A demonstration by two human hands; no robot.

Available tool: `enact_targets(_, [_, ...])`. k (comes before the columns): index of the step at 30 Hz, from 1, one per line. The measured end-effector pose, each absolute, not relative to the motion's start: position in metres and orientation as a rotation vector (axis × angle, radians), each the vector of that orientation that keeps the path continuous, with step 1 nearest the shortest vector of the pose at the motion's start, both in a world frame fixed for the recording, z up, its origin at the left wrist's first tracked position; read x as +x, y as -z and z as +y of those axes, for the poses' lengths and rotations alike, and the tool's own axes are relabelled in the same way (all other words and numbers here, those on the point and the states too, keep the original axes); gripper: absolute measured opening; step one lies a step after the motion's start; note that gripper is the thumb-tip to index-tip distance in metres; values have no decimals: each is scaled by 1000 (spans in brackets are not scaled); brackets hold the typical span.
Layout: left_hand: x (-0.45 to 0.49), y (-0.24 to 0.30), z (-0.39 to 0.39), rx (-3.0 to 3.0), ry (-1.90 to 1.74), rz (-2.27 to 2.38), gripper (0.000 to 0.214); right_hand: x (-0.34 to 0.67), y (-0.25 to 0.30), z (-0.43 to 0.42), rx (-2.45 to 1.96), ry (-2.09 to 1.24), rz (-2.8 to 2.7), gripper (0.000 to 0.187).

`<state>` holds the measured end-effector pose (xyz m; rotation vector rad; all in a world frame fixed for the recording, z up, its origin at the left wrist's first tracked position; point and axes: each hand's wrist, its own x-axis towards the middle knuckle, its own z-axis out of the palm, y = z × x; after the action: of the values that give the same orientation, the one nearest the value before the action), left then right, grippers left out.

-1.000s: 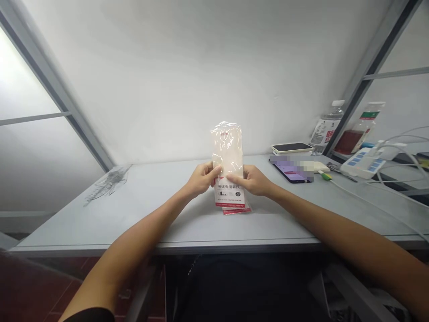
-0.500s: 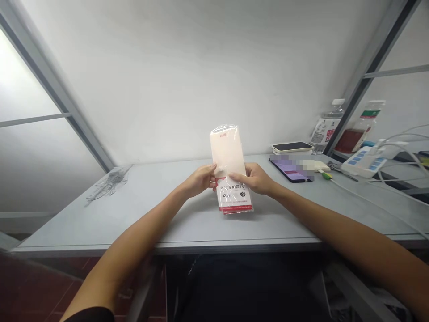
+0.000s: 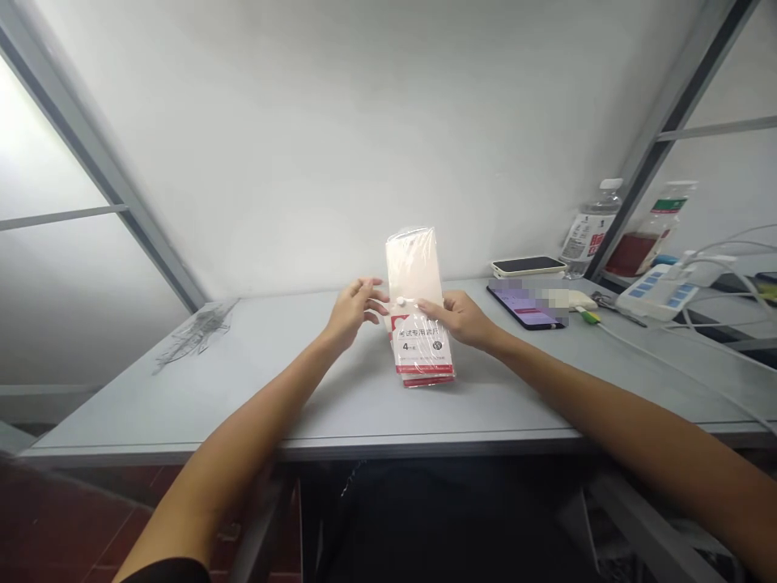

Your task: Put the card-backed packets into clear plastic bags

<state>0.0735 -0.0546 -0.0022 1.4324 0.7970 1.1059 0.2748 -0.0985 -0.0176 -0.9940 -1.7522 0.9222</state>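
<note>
Clear plastic packets (image 3: 418, 267) with pale cream upper parts and a white-and-red printed lower part are held upright over the desk. The front one shows Chinese lettering, a figure 4 and a small white snap button. A second red-edged packet peeks out below and behind it. My right hand (image 3: 464, 317) grips them at the right edge, thumb across the front and fingers behind, mostly hidden. Just left of the packets, my left hand (image 3: 355, 312) has its fingers apart and holds nothing; its fingertips come close to the left edge.
On the right of the desk (image 3: 291, 397) lie a phone with a lit purple screen (image 3: 527, 308), another phone (image 3: 529, 265), a white power strip (image 3: 660, 290) and cables. A clear bottle (image 3: 592, 231) and one with dark red liquid (image 3: 649, 235) stand by the frame. Scribbles mark the desk's left.
My left hand has let go of the packets and moved slightly left and up, its fingers opening. In my right hand, the packets have shifted so the rear one shows more below.
</note>
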Motion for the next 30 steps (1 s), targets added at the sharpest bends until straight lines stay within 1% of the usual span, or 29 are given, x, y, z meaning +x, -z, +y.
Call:
enact_targets(2, [68,0,-49,1410,-1246,867,23,276,17,-97,-1055,-954,-1758,39])
enact_targets(4, [64,-1,-45,1382,-1290,884,21,278,17,-95,-1130,-972,-1777,38])
enact_targets(8, [65,0,-45,1377,-1263,857,20,281,19,-89,-1292,-982,-1848,40])
enact_targets(12, [72,2,-51,1443,-1164,817,21,283,24,-81,-1425,-1002,-1905,48])
enact_targets(18, [74,1,-54,1526,-1090,815,26,293,30,-72,-1822,-721,-1874,62])
enact_targets(21, [73,1,-55,1543,-1080,879,27,300,29,-69,-1860,-602,-1899,65])
enact_targets(23, [74,0,-56,1553,-1071,917,26,301,28,-69,-1846,-558,-1930,63])
enact_targets(30, [76,-1,-58,1594,-1021,921,21,291,21,-78,-1696,-541,-2002,56])
